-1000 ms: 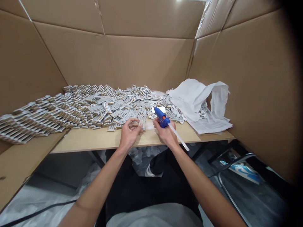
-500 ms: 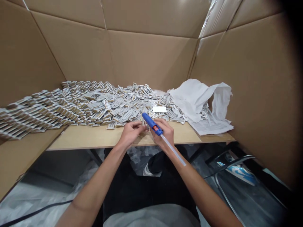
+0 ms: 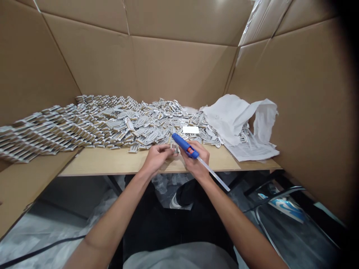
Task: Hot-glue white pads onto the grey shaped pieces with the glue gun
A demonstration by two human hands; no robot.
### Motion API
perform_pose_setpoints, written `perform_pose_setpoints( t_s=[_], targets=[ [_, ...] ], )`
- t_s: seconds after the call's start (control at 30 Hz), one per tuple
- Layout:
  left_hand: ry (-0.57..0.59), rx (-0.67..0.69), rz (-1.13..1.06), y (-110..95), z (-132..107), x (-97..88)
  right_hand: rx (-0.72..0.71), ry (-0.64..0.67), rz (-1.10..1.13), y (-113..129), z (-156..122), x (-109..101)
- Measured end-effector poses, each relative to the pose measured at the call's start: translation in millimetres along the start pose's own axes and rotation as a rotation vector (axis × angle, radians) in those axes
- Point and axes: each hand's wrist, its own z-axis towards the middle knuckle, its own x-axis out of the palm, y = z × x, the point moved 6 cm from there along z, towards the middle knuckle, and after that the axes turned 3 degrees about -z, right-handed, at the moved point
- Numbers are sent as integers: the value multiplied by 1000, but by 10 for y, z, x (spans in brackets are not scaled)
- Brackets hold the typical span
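Observation:
My right hand [image 3: 195,160] is shut around a blue hot glue gun [image 3: 185,145], whose nozzle points left and whose clear glue stick [image 3: 213,174] juts out toward the lower right. My left hand [image 3: 156,159] pinches a small grey-and-white slotted piece [image 3: 174,148] close to the gun's tip. Whether the nozzle touches that piece is hidden. Just beyond my hands, a large heap of similar pieces [image 3: 123,129] spreads across the wooden table [image 3: 98,161], with many stacked in overlapping rows at the left.
A white card [image 3: 190,130] lies on the heap. Crumpled white sheeting [image 3: 232,119] and a printed paper [image 3: 251,150] lie at the right. Cardboard walls [image 3: 179,67] enclose the table's back and sides. A metal-framed chair [image 3: 276,209] stands below right.
The glue gun has swung from pointing up and away to lying nearly level, its nozzle now toward the small piece. My hands have drawn closer together.

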Motion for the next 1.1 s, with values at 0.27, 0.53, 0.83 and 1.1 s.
perform_pose_setpoints(
  t_s=[0.27, 0.53, 0.83, 1.1],
  targets=[
    [22, 8, 73, 6, 11, -4, -50, 8, -15, 24, -17, 21],
    [53, 36, 3, -40, -12, 38, -66, 73, -63, -29, -34, 96],
    [76, 69, 78, -5, 22, 2, -31, 213, -57, -78, 43, 130],
    [117, 58, -14, 33, 62, -20, 110, 290, 64, -91, 64, 139]
  ],
)
